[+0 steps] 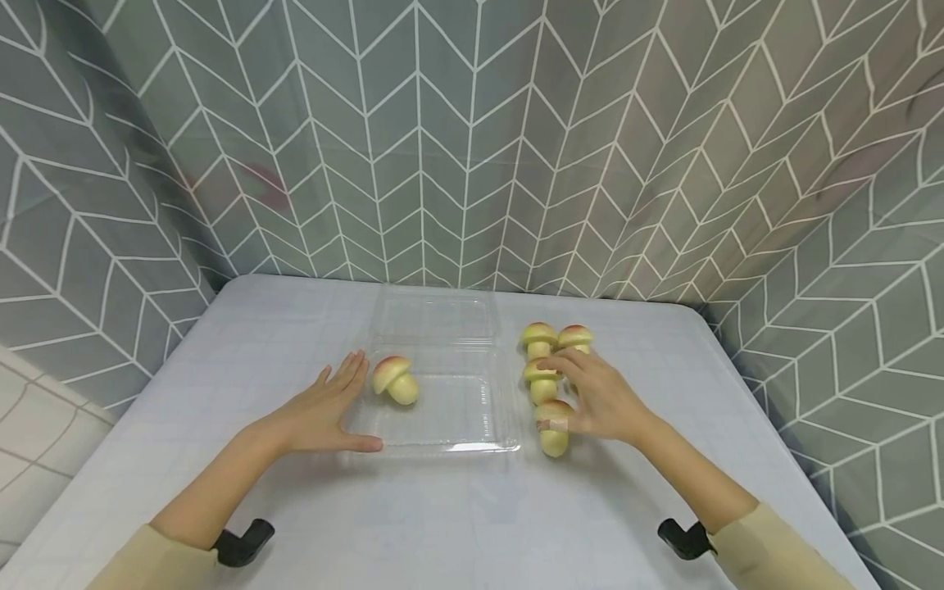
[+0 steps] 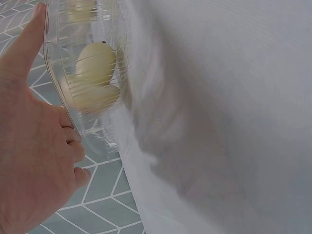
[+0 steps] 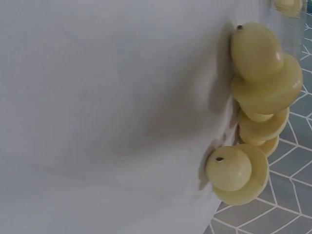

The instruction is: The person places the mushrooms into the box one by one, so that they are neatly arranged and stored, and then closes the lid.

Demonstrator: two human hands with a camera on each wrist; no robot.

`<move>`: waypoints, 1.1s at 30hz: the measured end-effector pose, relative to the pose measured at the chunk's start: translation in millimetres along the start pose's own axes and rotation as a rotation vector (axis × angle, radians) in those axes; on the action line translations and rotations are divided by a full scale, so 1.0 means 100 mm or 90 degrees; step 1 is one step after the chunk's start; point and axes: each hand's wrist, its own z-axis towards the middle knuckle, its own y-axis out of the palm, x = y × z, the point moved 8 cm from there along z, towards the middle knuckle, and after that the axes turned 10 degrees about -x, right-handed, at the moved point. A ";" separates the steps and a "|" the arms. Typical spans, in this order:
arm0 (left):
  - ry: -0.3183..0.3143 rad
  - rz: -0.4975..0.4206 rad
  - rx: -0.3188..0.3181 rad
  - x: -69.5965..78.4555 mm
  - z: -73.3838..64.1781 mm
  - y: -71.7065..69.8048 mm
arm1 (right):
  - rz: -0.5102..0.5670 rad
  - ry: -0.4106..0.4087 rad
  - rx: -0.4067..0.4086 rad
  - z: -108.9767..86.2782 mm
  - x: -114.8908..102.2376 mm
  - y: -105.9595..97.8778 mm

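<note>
1 bench (image 1: 457, 524) under a white cloth carries everything. On it lies the clear box (image 1: 483, 447), its lid folded back toward the curtain (image 1: 442, 147); the plastic looks thin, light and slick, likely to skid or bend if pushed, so steadying it by the rim makes sense. The left hand (image 1: 332, 414) does that, its fingers and thumb spread apart at the box's left side. The right hand (image 1: 601, 397) bends over the mushrooms to the right of the box; whether it is clamped on any, I cannot tell. At least 4 mushrooms (image 1: 553, 442) show there, close together, and 1 mushroom (image 1: 397, 380) lies tilted inside the box at its left. They look smooth and light, perhaps foam; the best hold is probably the stem, just under the cap.
</note>
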 end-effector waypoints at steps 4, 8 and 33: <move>0.001 -0.003 -0.003 0.00 0.00 0.00 | -0.005 0.003 -0.005 -0.07 0.03 0.07; 0.002 -0.003 -0.004 0.01 -0.01 -0.01 | -0.011 0.010 -0.008 -0.12 0.04 0.13; 0.009 -0.006 0.003 0.02 -0.01 -0.02 | -0.049 0.084 -0.062 -0.37 0.05 0.47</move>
